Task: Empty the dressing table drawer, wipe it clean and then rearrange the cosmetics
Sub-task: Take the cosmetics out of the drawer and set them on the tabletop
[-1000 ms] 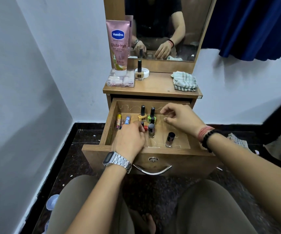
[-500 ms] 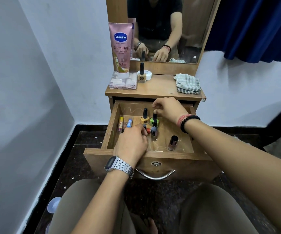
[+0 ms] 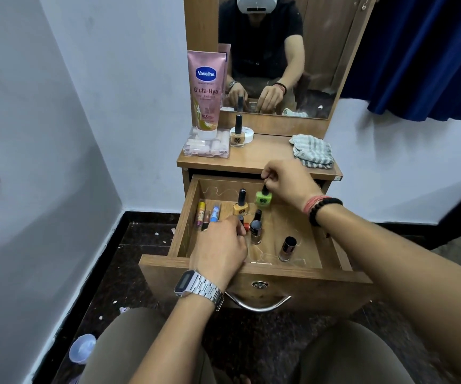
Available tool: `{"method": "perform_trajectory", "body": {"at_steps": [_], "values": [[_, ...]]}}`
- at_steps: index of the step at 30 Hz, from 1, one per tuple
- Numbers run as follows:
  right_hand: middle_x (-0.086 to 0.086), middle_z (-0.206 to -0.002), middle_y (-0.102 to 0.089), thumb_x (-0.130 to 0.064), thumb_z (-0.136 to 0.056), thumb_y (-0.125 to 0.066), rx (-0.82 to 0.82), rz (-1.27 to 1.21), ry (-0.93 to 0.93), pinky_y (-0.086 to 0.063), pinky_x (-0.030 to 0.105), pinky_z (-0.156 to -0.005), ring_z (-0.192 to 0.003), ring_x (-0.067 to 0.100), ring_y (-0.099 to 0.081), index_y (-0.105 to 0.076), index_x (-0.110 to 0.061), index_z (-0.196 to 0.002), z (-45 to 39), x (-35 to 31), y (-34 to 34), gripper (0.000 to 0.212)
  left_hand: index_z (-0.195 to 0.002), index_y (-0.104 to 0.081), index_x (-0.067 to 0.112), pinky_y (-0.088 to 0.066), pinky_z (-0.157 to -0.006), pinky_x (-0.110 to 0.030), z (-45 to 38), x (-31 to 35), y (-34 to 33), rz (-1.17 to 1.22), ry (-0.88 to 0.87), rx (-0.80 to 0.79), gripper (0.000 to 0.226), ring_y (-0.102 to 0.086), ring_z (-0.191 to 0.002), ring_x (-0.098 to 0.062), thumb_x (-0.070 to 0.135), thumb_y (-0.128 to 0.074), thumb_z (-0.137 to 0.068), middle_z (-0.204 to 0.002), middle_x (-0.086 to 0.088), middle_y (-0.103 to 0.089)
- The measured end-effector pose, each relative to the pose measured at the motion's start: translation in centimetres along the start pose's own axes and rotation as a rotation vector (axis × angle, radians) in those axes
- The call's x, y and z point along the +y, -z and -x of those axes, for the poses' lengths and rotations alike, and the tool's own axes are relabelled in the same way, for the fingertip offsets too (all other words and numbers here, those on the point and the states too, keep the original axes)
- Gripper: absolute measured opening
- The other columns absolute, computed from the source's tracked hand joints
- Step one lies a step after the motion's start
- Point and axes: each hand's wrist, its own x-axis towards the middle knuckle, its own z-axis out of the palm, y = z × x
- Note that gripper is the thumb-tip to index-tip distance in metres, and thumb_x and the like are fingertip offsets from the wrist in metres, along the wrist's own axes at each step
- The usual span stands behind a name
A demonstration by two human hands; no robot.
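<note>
While the right hand [image 3: 287, 184] is pinching the cap of the green bottle [image 3: 263, 198] at the drawer [image 3: 251, 273] back, frame centre, the left hand [image 3: 218, 250] is curling over a small red-capped bottle [image 3: 243, 225] lower left.

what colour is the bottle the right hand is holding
Bright green with a black cap, clearest in the head view.

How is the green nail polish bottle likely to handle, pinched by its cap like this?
The right hand pinches only the green nail polish bottle by its slim black cap, so it may swing. It looks like glass, probably breakable if dropped. Its squat square base should stand steadily.
</note>
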Motion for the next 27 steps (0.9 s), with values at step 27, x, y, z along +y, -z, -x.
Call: {"method": "perform_trajectory", "body": {"at_steps": [27], "values": [[0.011, -0.099, -0.066, -0.005, -0.083, -0.051, 0.196, -0.032, -0.040, -0.051, 0.037, -0.087, -0.094, 0.029, -0.061, -0.058, -0.015, -0.101, -12.2, -5.9, 1.9, 0.022, -0.093, -0.060, 0.026, -0.056, -0.067, -0.033, 0.0, 0.0, -0.1, 0.068, 0.040, 0.008, 0.014, -0.063, -0.070, -0.021, 0.018, -0.048, -0.091, -0.079, 0.000, -0.065]]}}
